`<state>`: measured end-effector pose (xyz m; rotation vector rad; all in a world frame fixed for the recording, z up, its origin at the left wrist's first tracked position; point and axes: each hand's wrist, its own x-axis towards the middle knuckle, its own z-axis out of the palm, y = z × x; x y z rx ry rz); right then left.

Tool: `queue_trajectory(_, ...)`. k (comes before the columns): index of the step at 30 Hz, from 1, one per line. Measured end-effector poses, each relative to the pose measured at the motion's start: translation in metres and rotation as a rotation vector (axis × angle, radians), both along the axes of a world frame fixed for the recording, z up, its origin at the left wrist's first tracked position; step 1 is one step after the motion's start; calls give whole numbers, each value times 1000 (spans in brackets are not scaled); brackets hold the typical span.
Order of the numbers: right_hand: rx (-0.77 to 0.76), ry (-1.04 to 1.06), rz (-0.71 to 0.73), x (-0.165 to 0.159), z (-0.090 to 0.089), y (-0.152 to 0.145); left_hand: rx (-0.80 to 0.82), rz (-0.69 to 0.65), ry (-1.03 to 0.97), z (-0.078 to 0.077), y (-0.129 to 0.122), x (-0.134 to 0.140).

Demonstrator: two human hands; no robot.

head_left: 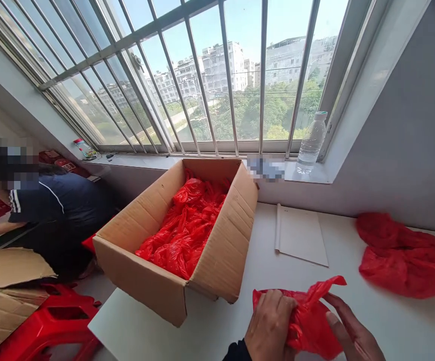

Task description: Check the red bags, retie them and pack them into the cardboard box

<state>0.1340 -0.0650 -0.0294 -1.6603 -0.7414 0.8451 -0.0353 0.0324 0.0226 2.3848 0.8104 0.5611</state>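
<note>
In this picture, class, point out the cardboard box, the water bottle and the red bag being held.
cardboard box (pixel 225 250): head view, right outer wall.
water bottle (pixel 311 143): head view, clear body.
red bag (pixel 311 321): head view, crumpled middle.

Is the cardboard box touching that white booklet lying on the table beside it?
Apart. The head view shows a bare strip of white table between the cardboard box and the white booklet.
</note>
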Motion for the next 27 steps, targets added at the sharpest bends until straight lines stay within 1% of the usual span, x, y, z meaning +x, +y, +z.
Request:
queue_trajectory(2,22,-203,78,3,-7,1,-56,15,0,-5,-4,2)
queue_trajectory(3,35,-268,120,4,-8,1,-84,15,-4,-6,-5,2)
queue_trajectory(5,48,-315,178,5,-7,1,-138,-6,-13,-6,-5,0)
queue_trajectory(7,54,-307,194,5,0,2,-183,-47,-21,-5,-3,-4)
queue_trajectory(10,38,-273,142,6,10,5,-202,-128,-35,-7,0,-14)
queue_trajectory(13,-15,-227,64,7,15,6,-248,-152,-85,-13,1,-26)
queue_trajectory(16,-26,-275,-12,6,16,2,-443,-72,-169,-19,0,-35)
queue_trajectory(18,21,-386,-16,4,18,-2,-548,1,-210,-22,-1,-37)
queue_trajectory(20,88,-531,66,0,20,-5,-582,50,-208,-22,-1,-36)
queue_trajectory(23,125,-714,232,-5,21,-6,-562,34,-169,-20,-1,-30)
queue_trajectory(25,117,-765,268,-7,20,-5,-530,16,-157,-18,0,-28)
queue_trajectory(27,126,-779,270,-7,18,-5,-509,20,-151,-14,2,-29)
